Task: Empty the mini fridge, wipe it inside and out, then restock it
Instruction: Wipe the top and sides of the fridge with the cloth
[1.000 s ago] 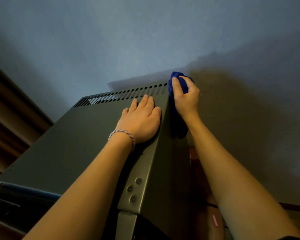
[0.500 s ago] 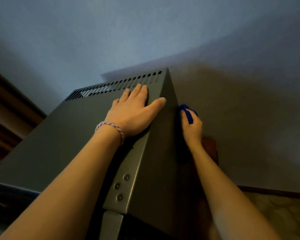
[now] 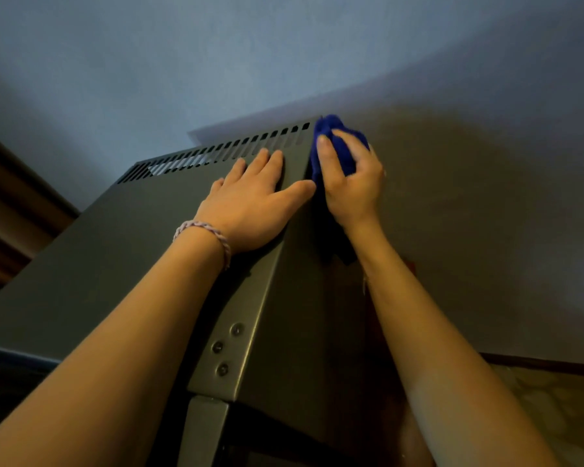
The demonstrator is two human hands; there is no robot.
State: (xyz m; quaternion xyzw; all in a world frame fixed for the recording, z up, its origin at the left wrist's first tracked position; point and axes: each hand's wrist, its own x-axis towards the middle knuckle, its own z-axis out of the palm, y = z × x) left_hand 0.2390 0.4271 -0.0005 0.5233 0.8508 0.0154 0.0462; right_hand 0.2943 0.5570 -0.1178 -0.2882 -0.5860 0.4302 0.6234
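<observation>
Cloth (image 3: 334, 153) is gripped in curled right hand (image 3: 353, 193) against the mini fridge (image 3: 115, 264) side's top rear corner, panel running downward below, while left hand (image 3: 253, 210) is pressed flat on top.

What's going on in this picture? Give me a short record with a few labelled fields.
activity: wiping the outside of a grey mini fridge
left hand: flat on the fridge top, bracelet at the wrist
right hand: grips a blue cloth against the fridge's right side, near the top back corner
vent slots: along the top's rear edge
background: wall behind
</observation>
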